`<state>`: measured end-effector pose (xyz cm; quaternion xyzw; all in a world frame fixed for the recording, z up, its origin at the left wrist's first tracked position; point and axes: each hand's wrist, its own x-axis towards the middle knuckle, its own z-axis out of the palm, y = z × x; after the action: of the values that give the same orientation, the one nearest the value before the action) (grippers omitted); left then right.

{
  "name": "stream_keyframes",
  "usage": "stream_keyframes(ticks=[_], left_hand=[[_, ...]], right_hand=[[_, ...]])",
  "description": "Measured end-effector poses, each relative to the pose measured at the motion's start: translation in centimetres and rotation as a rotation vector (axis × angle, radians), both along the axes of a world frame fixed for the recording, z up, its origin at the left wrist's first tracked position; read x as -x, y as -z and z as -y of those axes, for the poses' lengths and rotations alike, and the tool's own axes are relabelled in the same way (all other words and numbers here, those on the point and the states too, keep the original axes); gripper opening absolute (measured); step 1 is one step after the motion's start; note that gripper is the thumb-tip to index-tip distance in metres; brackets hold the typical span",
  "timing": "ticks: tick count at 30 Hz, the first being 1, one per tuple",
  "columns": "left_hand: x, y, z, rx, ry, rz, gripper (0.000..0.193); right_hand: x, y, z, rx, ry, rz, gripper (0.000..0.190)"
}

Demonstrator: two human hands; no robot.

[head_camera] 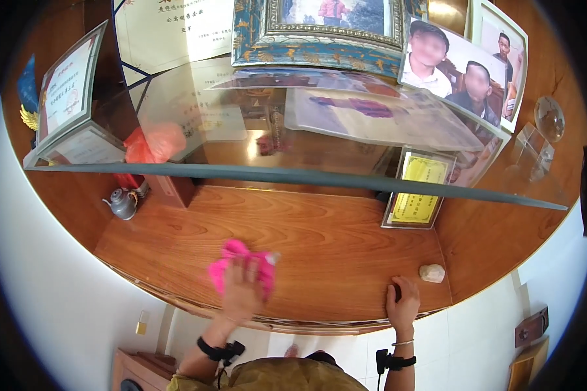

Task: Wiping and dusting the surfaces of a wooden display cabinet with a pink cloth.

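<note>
A bright pink cloth (pixel 235 249) lies bunched on the wooden cabinet shelf (pixel 313 239), left of its middle. My left hand (pixel 243 288) presses flat on it, slightly blurred, with the palm down. Near the shelf's front edge on the right rests my right hand (pixel 403 300), fingers curled around a small dark object (pixel 397 293) that is mostly hidden. A whitish stone (pixel 432 273) sits just beyond that hand, towards the right wall. Both wrists wear black straps with small devices.
A glass shelf (pixel 293 175) spans above, holding framed photos (pixel 318 54), certificates (pixel 66 90) and a crystal ornament (pixel 549 119). Below it stand a small metal teapot (pixel 123 203), a brown box (pixel 171 191) and a framed yellow certificate (pixel 413 200).
</note>
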<state>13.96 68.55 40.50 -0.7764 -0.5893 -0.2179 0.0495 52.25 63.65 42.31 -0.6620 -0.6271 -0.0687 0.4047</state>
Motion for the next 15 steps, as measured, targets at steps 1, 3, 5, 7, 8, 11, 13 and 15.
stream_keyframes(ticks=[1,3,5,7,8,11,13,15], left_hand=[[-2.5,-0.9,0.8,0.023,0.126,0.095,0.059],[-5.9,-1.0,2.5,0.051,0.279,0.181,0.052],[-6.1,-1.3,3.4,0.083,0.287,0.234,0.049],[-5.4,-1.3,3.5,0.113,0.298,0.29,0.046],[-4.0,-1.4,3.4,0.102,0.256,0.218,0.042],[2.4,-1.2,2.9,0.058,0.088,0.139,0.037],[7.7,-1.9,2.7,0.061,-0.227,0.108,0.038],[16.1,0.7,2.9,-0.006,-0.522,0.122,0.041]], right_hand=[[-0.1,0.0,0.0,0.006,0.002,0.003,0.015],[-0.1,-0.2,0.1,-0.004,-0.023,-0.009,0.015],[-0.2,-0.1,0.2,-0.015,-0.049,-0.021,0.015],[-0.5,0.3,0.3,0.0,-0.038,-0.031,0.015],[-0.6,0.2,0.3,-0.003,-0.038,-0.03,0.015],[-0.9,0.4,0.5,0.006,-0.044,-0.029,0.014],[-1.3,0.7,0.6,0.019,-0.055,-0.039,0.015],[-0.9,0.6,0.4,0.01,-0.065,-0.053,0.015]])
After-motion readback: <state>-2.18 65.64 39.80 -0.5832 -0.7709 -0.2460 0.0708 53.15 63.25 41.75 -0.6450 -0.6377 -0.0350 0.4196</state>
